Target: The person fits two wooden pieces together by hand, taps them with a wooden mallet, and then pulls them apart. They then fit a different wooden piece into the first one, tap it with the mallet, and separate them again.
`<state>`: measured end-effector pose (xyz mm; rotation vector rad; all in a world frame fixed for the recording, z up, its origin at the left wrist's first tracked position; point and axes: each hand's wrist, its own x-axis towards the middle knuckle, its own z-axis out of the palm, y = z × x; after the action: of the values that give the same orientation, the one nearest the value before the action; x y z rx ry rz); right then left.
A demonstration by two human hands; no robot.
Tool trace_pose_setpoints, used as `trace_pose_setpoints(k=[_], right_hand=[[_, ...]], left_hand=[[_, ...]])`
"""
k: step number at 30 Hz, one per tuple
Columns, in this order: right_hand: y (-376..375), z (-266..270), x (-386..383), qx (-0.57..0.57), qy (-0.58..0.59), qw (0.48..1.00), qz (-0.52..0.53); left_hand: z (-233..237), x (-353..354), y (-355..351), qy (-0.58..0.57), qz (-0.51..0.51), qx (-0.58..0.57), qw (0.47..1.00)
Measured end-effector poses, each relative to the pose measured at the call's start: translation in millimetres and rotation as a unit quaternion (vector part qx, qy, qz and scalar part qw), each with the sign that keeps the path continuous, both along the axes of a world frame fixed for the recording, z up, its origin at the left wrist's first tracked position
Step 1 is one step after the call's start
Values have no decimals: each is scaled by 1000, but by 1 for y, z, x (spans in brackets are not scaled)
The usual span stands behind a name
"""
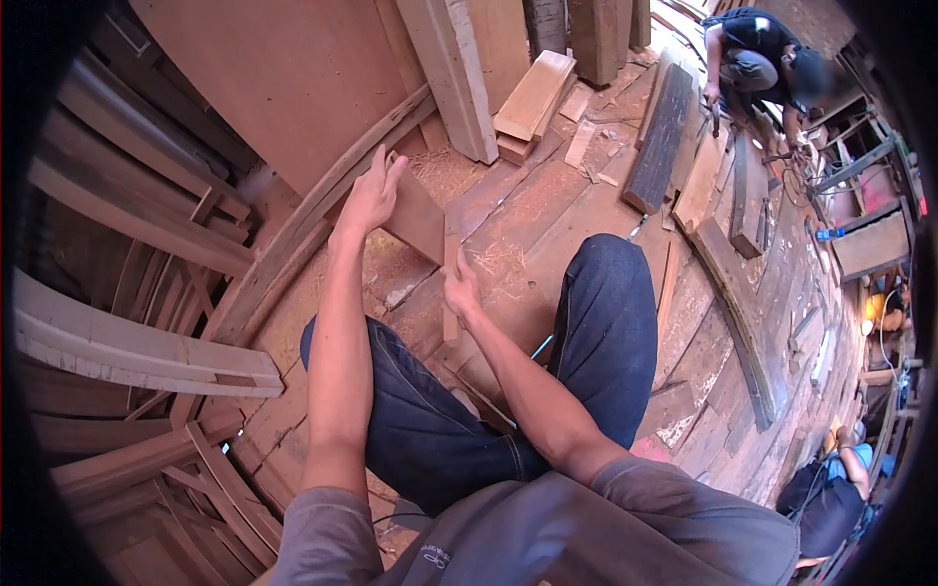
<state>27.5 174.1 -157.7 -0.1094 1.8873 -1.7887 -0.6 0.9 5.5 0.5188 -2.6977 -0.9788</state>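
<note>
In front of my bent knees, my left hand [371,203] is at the upper left edge of a flat brown wooden board [415,217], which stands tilted over the floor. Its fingers point up along that edge and partly hide it. My right hand [461,285] grips a narrow, lighter wooden strip [450,327], the fingers wrapped around its middle. The strip's upper end meets the lower right corner of the board in this view. Wood shavings [503,262] lie on the floor just right of the strip.
A long curved beam [313,210] runs along my left, beside stacked curved timbers [147,337]. Stacked planks [532,103], a dark beam [660,146] and a long timber [738,313] lie ahead and right. One person [757,59] crouches far right; another [831,498] is lower right.
</note>
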Motion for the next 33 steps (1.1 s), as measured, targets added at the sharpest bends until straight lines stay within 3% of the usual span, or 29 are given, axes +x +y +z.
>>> trace_pose_setpoints(k=[3,5,7,9,10,12,13,15,16,17,19,22,26,29,33], right_hand=[[-1,25,-4,-37,9,999,23],[3,72,-5,-68,4,996,55],[-2,35,-6,-55,218,974,-8],[-4,-36,-10,-7,302,952,-43],[-1,-87,-11,36,280,958,-44],[2,-105,-18,88,175,980,-46],[5,-88,-19,97,88,990,-46],[10,-47,-20,60,-13,997,-45],[14,2,-19,15,-26,999,-43],[14,28,-19,-30,-42,998,-40],[4,24,-24,-42,59,994,-84],[4,30,-23,-52,107,990,-74],[2,8,-23,12,27,999,-43],[-3,-27,-22,80,71,992,-74],[3,10,-14,83,78,990,-78]], left_hand=[[-3,-2,-3,-20,-5,-45,999],[2,-1,-1,-40,-7,-45,998],[15,-3,-1,-79,-15,-15,997],[15,-1,-3,-92,-14,-49,994],[17,-1,-4,-95,-16,-69,993],[26,4,-1,-102,-13,-32,994],[29,6,-1,-107,-10,-12,994],[15,5,-13,-67,-30,-88,993],[8,6,-18,-48,-35,-125,990],[8,7,-20,-49,-55,-81,994],[15,10,-21,-53,-98,6,994],[24,12,-19,-97,-84,57,990],[12,11,-17,-76,-36,28,996],[3,-2,-11,-103,36,-4,994],[8,-9,31,-112,137,-84,981]])
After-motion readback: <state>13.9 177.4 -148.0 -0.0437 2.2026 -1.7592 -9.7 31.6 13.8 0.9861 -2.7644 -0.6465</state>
